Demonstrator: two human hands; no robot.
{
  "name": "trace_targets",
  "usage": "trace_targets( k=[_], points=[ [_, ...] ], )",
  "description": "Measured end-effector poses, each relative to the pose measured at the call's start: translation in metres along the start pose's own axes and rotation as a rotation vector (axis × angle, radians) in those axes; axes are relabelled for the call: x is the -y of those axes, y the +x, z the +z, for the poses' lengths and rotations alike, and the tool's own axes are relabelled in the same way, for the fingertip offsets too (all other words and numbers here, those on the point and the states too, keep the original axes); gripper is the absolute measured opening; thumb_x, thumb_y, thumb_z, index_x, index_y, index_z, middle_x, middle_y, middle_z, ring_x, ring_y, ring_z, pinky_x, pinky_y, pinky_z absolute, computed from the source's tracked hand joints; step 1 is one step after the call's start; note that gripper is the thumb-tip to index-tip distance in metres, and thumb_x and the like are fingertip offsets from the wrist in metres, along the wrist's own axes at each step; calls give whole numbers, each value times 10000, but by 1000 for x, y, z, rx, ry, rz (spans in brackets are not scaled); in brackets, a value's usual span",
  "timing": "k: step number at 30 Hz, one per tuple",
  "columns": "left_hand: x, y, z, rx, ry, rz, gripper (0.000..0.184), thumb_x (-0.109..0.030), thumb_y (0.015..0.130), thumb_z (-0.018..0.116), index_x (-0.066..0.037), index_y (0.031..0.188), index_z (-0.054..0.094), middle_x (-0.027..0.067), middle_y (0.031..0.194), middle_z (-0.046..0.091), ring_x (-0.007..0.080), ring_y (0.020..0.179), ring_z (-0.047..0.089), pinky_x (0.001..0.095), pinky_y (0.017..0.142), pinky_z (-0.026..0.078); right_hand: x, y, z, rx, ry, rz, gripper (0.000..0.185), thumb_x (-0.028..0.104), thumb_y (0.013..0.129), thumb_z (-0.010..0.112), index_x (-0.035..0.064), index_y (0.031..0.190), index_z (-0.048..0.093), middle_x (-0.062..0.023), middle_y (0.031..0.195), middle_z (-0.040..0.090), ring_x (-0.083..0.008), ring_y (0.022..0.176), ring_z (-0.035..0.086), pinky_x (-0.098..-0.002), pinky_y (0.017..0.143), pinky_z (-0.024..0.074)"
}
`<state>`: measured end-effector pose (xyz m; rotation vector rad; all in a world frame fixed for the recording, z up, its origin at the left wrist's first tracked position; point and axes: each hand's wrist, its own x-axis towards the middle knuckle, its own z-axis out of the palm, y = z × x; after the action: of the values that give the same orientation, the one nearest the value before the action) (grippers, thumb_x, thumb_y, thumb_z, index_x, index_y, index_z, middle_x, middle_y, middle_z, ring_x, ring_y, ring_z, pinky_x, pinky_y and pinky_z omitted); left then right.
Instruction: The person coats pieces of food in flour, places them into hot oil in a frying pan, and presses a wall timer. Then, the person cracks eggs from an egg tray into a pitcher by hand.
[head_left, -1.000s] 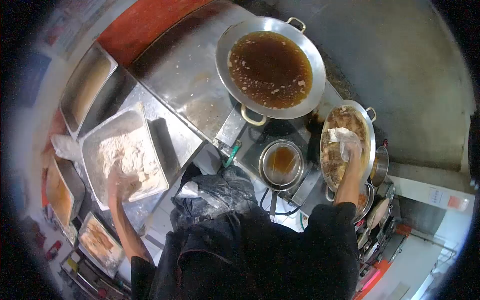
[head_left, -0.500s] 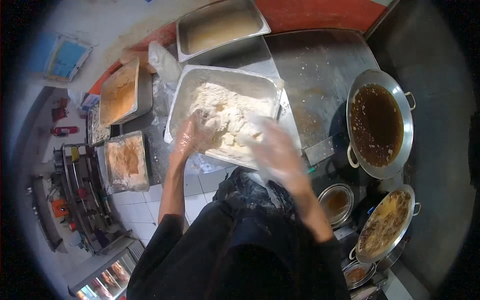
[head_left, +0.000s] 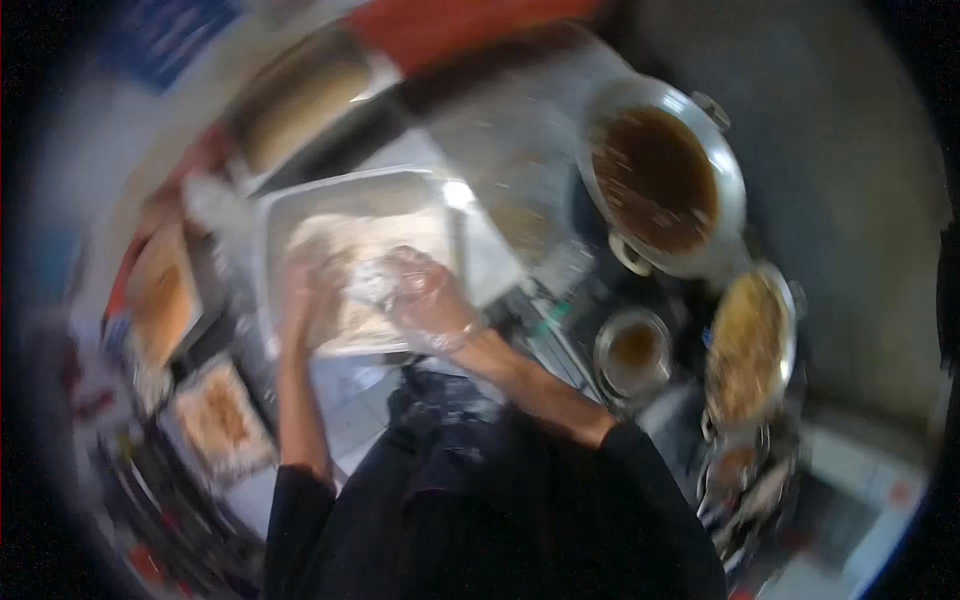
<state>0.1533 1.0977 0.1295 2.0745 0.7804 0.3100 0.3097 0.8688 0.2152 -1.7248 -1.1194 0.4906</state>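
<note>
A square metal tub (head_left: pixel 268 215) of pale flour (head_left: pixel 350 228) stands in front of me, left of centre. My left hand (head_left: pixel 315 290) is down in the flour at the left side of the tub, smeared by motion. Beside it, over the tub's right half, my right hand (head_left: pixel 430 300) wears a clear plastic glove, its fingers curled around a whitish floured piece (head_left: pixel 375 282). Whether the left fingers hold anything is hidden by the blur.
At the right are a wide pan of dark oil (head_left: pixel 655 180), a second pan with frying food (head_left: pixel 745 350) and a round strainer (head_left: pixel 633 350). Further trays stand left: one with orange powder (head_left: pixel 165 305), one floured (head_left: pixel 222 420), and a deep one (head_left: pixel 305 115) behind.
My right hand has gone from the frying pan back to the flour tub and now is around a floured piece. My left hand has stayed in the tub while the view has swung about.
</note>
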Motion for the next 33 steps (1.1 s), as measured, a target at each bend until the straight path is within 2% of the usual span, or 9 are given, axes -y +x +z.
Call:
trace_targets(
  k=[7,9,12,13,15,17,27,31,33],
  points=[
    [-40,36,22,320,752,-52,618,-366,906,613,7,1378,469,182,1250,609,337,1128,595,421,968,466,64,-160,-220,-502,-327,204,348,248,871,689,149,1200,635,-166,1199,620,-304,1128,599,-472,973,475],
    [-54,36,11,339,975,-212,704,-415,896,605,5,1427,414,192,1295,595,359,1174,588,441,988,454,42,-227,-254,-334,-1367,238,384,277,891,665,132,1244,620,-185,1288,588,-319,1192,566,-474,999,461],
    [-47,37,7,328,862,-148,759,-390,871,624,-20,1471,342,249,1259,596,393,1134,606,465,949,467,-10,-289,-305,-983,-169,879,479,309,860,703,39,1243,602,-208,1188,625,-331,1092,602,-450,952,479],
    [-19,40,4,330,865,-144,759,-390,871,624,-20,1471,342,249,1259,596,393,1134,606,465,949,467,-24,-308,-317,-1095,-414,933,439,261,836,739,22,1187,628,-185,1039,697,-312,939,672,-417,856,535],
    [44,45,4,-8,834,104,515,-294,864,608,-57,1319,562,226,1032,682,367,970,664,440,828,523,-96,-392,-350,-779,-752,1466,599,356,889,630,4,1360,517,-271,1330,553,-373,1259,522,-449,1088,383],
    [24,41,6,18,873,35,508,-302,894,590,-50,1332,548,218,1078,675,353,974,666,427,822,529,-150,-448,-362,-815,-1087,1359,412,271,876,669,31,1206,612,-174,1107,688,-270,987,681,-415,857,530],
    [71,5,-18,-149,75,-19,524,-182,978,552,-27,1454,395,92,1023,613,190,816,601,275,634,525,-61,-322,-350,-947,-624,1031,486,251,884,620,24,1307,553,-214,1248,600,-312,1132,605,-411,1010,441],
    [93,1,-45,-190,171,-38,537,-119,900,668,4,1380,461,154,1223,613,218,1055,605,300,923,504,16,-146,-221,-385,-348,532,456,269,913,588,34,1302,553,-190,1214,608,-341,1157,564,-430,1036,426],
    [43,-5,-38,-280,61,217,443,-94,883,680,23,1286,541,121,1023,652,181,918,609,281,801,512,11,-63,-125,-136,-105,144,496,321,933,568,39,1339,519,-193,1264,580,-369,1182,535,-451,1054,410]
  ],
)
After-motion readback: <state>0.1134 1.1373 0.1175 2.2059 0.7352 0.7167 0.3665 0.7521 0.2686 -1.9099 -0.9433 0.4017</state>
